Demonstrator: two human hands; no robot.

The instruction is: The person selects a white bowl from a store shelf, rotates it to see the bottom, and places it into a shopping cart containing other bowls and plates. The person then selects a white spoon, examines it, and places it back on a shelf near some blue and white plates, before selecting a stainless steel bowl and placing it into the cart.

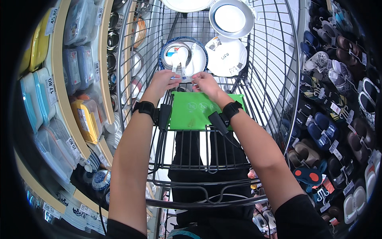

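Note:
My left hand point(164, 83) is at the near rim of a blue-edged bowl point(161, 56) in the shopping cart. Its fingertips overlap the handle end of a white spoon point(175, 61); whether they grip it is unclear. Beside it lies a second white spoon point(182, 55) with a patterned handle. Both spoons rest over a round metal dish point(167, 47) bearing a label, and more white ware point(197, 58) lies in the bowl. My right hand point(206, 85) hovers at the bowl's near right side, thumb and fingers apart, holding nothing visible.
A white plate with cartoon animals point(226, 56), a blue-rimmed round dish point(231, 18) and another white plate point(188, 3) are in the wire cart point(271, 59). A green plastic flap point(191, 115) lies below my wrists. Container shelves point(58, 89) flank the left, hanging slippers point(323, 128) the right.

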